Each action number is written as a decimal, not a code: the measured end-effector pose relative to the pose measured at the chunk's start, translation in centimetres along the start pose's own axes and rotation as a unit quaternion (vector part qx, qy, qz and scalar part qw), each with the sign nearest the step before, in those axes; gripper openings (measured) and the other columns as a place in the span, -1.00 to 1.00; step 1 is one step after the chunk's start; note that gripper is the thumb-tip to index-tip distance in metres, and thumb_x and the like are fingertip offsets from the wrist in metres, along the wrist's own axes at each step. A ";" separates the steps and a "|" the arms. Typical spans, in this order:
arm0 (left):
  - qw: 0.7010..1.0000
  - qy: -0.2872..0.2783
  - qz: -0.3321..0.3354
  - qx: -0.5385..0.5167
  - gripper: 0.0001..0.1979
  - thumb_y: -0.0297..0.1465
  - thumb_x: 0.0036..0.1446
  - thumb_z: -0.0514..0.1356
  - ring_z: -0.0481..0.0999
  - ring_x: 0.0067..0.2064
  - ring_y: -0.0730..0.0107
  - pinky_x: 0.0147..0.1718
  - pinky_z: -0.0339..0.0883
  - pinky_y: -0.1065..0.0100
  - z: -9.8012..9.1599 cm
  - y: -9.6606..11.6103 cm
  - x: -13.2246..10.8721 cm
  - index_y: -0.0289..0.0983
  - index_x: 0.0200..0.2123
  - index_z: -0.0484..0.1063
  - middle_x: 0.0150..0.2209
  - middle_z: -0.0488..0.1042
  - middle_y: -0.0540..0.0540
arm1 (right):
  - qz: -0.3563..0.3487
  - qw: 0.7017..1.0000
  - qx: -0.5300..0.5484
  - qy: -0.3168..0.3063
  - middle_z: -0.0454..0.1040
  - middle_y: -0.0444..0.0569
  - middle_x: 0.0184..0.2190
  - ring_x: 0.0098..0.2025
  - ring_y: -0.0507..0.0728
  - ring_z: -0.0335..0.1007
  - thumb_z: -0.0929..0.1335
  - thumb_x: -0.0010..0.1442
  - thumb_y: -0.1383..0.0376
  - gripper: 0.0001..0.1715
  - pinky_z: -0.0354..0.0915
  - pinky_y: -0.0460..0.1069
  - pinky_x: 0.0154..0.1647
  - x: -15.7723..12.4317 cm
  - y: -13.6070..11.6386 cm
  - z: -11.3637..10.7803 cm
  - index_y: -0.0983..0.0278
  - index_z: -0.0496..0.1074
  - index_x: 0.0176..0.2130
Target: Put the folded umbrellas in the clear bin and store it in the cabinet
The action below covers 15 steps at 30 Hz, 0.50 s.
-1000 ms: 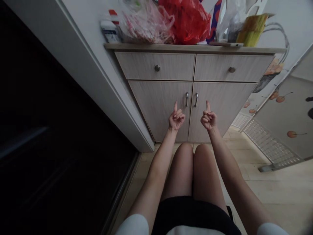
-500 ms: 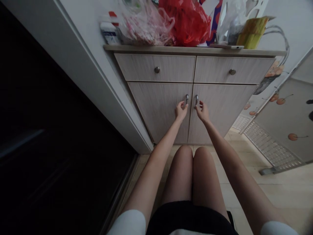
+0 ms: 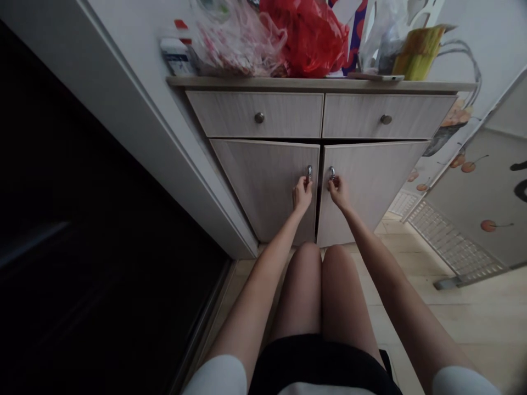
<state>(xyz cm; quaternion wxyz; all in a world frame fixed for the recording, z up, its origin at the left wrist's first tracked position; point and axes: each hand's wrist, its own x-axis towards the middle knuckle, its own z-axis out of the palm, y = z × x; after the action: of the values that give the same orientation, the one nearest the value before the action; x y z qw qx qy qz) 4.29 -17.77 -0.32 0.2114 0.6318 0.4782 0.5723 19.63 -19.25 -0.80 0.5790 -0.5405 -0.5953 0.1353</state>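
A pale wood-grain cabinet stands in front of me, with a left door (image 3: 263, 181) and a right door (image 3: 370, 186) both slightly ajar. My left hand (image 3: 303, 193) is closed on the metal handle (image 3: 309, 171) of the left door. The fingers of my right hand (image 3: 338, 192) pinch the matching handle (image 3: 331, 171) of the right door. A dark gap runs between the two doors and along their top edges. The cabinet's inside is too dark to make out.
Above the doors are two drawers with round knobs (image 3: 259, 117). The cabinet top (image 3: 255, 83) carries a red plastic bag (image 3: 307, 41), a clear pinkish bag (image 3: 242, 46), a white bottle (image 3: 178, 57) and a yellow package (image 3: 420, 52). A cherry-patterned panel (image 3: 473, 203) stands at right.
Both cabinet doors have swung slightly outward from shut, opening a dark gap. My hands have closed on the handles and moved with them. The whole view has shifted a little.
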 end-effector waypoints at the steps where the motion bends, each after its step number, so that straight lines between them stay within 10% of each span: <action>1: 1.000 0.010 0.006 -0.006 -0.94 -0.46 0.23 0.19 0.56 -0.17 0.23 -0.06 0.35 0.24 -0.7 0.2 -1.1 -0.25 -0.21 0.42 -0.21 0.57 -0.18 | -0.006 1.000 0.006 0.006 0.47 -0.02 -0.31 -0.29 0.11 0.37 0.25 0.32 0.03 -0.69 0.34 0.05 -0.13 -1.1 -0.3 -0.8 0.22 0.30 -0.24; 15: 0.980 0.193 0.006 -0.054 -0.64 -0.05 0.21 0.19 0.58 -0.27 0.31 -0.20 0.46 0.32 -13.6 0.0 -14.0 -0.23 -0.16 0.44 -0.32 0.55 -0.12 | -0.009 0.994 -0.028 0.101 0.52 0.05 -0.25 -0.19 0.19 0.46 0.26 0.33 -0.01 -0.61 0.35 0.13 -0.06 -13.3 -3.5 -12.2 0.23 0.41 -0.13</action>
<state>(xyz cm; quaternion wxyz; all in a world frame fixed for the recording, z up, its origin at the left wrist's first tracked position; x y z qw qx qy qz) -6.69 -33.43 -4.15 0.1457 0.4996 0.4748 0.7097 24.75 -36.92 -1.67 0.6222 -0.5621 -0.5417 0.0583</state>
